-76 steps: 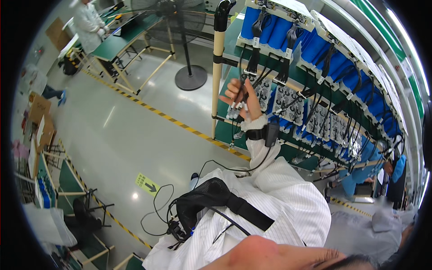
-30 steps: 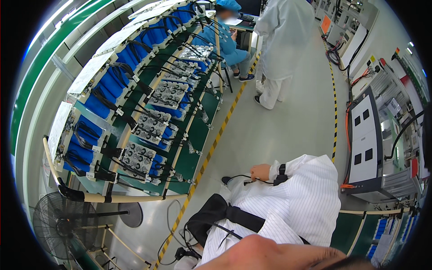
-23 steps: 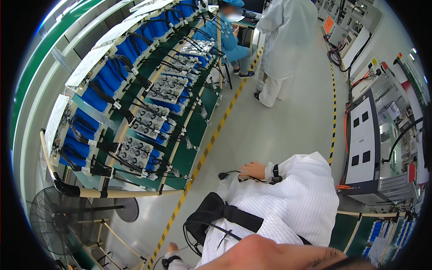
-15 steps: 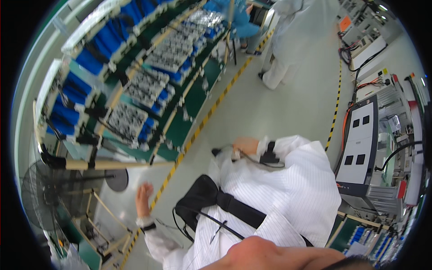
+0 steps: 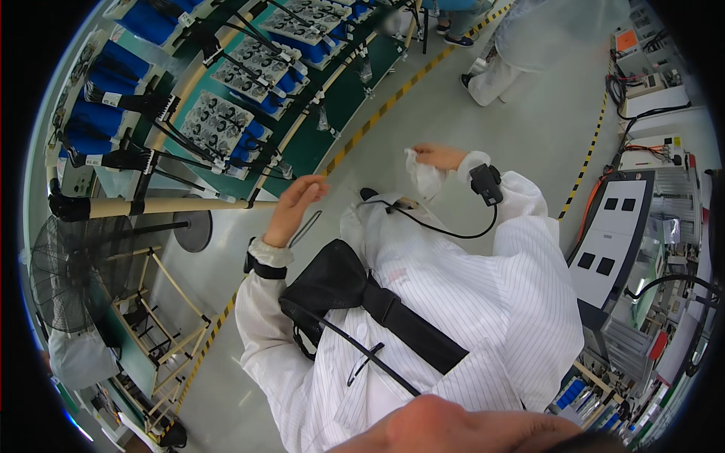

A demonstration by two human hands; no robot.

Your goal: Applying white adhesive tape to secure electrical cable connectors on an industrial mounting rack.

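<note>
My right hand [image 5: 439, 155] is raised in front of my chest and pinches a crumpled white cloth [image 5: 421, 178] that hangs from its fingers. A small black device [image 5: 485, 183] sits on that wrist, and a black cable runs from it to my chest. My left hand [image 5: 296, 207] is lifted at the left with its fingers loosely bent, close to a beige pole [image 5: 189, 204]. A thin grey strip [image 5: 303, 226] hangs under its palm; I cannot tell if the hand grips it. A black strap bag [image 5: 340, 283] crosses my white striped coat.
A green work rack [image 5: 302, 143] with blue bins [image 5: 91, 128] and trays of small parts [image 5: 215, 124] stands at upper left. A floor fan [image 5: 64, 275] is at left. Yellow-black tape [image 5: 377, 117] marks the floor. Another person in white [image 5: 529, 45] stands ahead. Grey machine cabinets [image 5: 619, 234] line the right.
My left hand has risen from low at my left side to chest height. My right hand has lifted and now holds a white cloth. My view has tilted further down.
</note>
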